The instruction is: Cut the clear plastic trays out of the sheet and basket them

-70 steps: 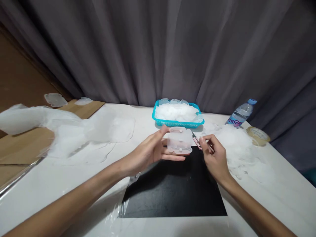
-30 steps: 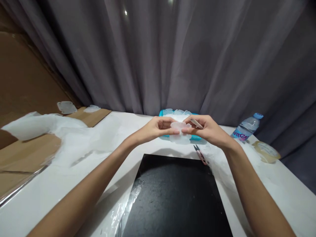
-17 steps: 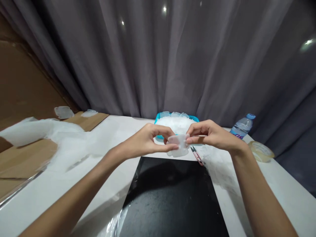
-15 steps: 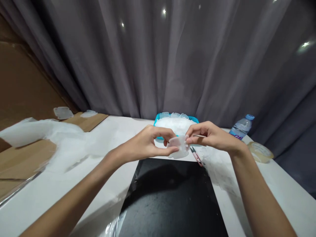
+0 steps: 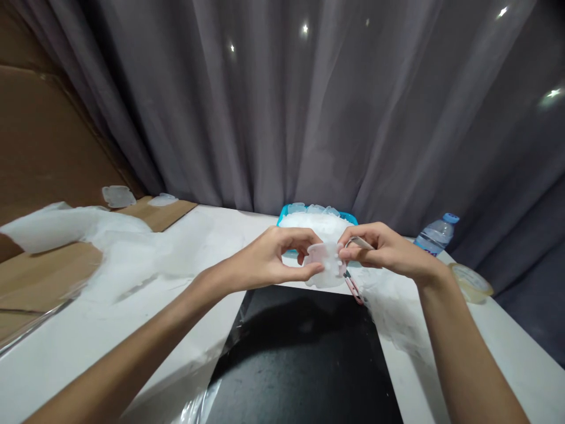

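Holding: a translucent piece [image 5: 327,277] is up between my two hands, seen just beyond the far edge of the black mat [image 5: 304,353].
Left grip [image 5: 270,259]: pinching the piece by its left side, thumb in front, fingers bent behind.
Right grip [image 5: 386,250]: closed around a slim pale tool [image 5: 361,242], with thumb and fingertip at the piece's right edge, by its small knobs; whether I pinch that edge too, I cannot tell.
Snips [image 5: 354,290]: pink-handled, lying on the bench [image 5: 229,227] beyond the mat, partly hidden by the piece.
Basket [image 5: 282,217]: blue, behind my hands, heaped with white material [image 5: 315,221], more clear pieces [image 5: 313,208] along its back.
Right side: a bottle [image 5: 436,235] with a blue cap, a roll of tape [image 5: 471,282] near it.
Left side: white wrapping [image 5: 88,227] spread over cardboard [image 5: 48,274] and bench.
Backdrop: a grey curtain [image 5: 265,106].
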The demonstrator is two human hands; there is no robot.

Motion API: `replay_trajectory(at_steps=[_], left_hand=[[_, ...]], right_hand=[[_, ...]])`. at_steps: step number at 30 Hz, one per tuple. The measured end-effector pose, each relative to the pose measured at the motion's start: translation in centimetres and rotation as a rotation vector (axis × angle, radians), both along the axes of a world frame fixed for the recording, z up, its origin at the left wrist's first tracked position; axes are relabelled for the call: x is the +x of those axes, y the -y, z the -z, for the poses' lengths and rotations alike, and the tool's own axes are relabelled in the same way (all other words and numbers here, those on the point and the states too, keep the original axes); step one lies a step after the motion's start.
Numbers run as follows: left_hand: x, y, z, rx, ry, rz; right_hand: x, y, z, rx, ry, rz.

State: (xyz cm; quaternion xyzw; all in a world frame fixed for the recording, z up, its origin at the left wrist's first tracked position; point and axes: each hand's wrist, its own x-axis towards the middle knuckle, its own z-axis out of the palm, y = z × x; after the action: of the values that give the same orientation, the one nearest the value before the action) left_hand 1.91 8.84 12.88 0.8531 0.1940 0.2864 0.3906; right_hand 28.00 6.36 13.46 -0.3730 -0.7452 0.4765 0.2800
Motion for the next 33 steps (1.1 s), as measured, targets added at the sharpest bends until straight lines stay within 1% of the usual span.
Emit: replay_trajectory(at_steps=[5,8,16,25,33], left_hand=[[0.0,-0.8,0.8,-0.204,0.03,-0.009],[-0.2,-1.2,1.0,-0.269,0.026,-0.014],[-0.3,-1.3,0.8,-0.263,0.041,-0.045],[-0.4,-1.4,0.4,-0.399,0.099,-0.046],[-0.4,-1.7,1.0,-0.424,0.11,-0.02]], right_hand=[[0.1,0.3,-0.3,-0.046,-0.051,-0.016],[0.1,0.3,-0.4,-0.074,-0.074,-0.042],[-0.2,0.2,-0.5,-0.029,-0.075,-0.044],[-0.4,-0.5,0.1,-0.012,-0.122,-0.022],[-0.3,-1.1,0.9,-0.03,-0.102,-0.025]])
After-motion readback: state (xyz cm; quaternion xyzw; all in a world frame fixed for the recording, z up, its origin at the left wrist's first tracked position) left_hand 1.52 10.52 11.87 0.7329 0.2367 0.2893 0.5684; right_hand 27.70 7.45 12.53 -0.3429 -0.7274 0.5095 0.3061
